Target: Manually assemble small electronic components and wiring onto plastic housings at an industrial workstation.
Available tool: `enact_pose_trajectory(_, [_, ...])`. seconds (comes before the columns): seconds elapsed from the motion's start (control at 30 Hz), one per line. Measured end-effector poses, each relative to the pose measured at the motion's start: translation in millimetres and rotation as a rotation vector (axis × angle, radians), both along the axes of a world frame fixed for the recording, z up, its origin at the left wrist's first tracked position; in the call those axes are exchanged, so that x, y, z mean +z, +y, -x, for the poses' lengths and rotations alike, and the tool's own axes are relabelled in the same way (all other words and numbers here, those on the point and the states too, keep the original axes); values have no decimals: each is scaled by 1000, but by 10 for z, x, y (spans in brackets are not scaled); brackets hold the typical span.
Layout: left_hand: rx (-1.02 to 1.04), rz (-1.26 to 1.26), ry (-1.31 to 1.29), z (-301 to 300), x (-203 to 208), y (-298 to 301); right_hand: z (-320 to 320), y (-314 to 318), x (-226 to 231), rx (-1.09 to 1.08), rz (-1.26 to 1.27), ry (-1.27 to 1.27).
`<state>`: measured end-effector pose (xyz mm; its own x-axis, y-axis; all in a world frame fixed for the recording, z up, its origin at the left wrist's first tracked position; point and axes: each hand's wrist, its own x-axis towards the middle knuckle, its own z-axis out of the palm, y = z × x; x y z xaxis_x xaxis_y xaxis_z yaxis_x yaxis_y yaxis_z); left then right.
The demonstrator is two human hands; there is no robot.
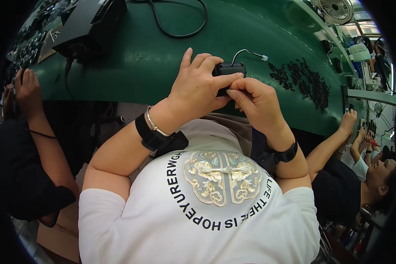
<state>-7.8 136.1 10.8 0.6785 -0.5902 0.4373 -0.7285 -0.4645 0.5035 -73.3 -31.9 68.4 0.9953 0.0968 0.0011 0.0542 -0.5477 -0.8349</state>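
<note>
A small black plastic casing (230, 68) is gripped in my left hand (193, 86), thumb across its near side and fingers over its left end. Out of its far side curls a thin cable that ends in a white connector (264, 57). My right hand (260, 104) is closed in a pinch, thumb against forefinger, right at the casing's near edge by my left thumb. Whatever lies between those fingertips is hidden.
Small black parts (310, 86) lie in a loose pile on the green table (136, 75), right of my hands. A black box-shaped device (90, 28) stands at the far left, near a looped black cable (180, 36). Co-workers sit on both sides.
</note>
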Motion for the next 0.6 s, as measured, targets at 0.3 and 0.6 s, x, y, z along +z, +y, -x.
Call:
enact_pose_trajectory(0.3, [-5, 52, -16, -27, -46, -49, -30, 28, -47, -12, 146, -59])
enact_pose_trajectory(0.6, [2, 30, -32, -37, -98, -68, -32, 8, -172, -4, 249, -298])
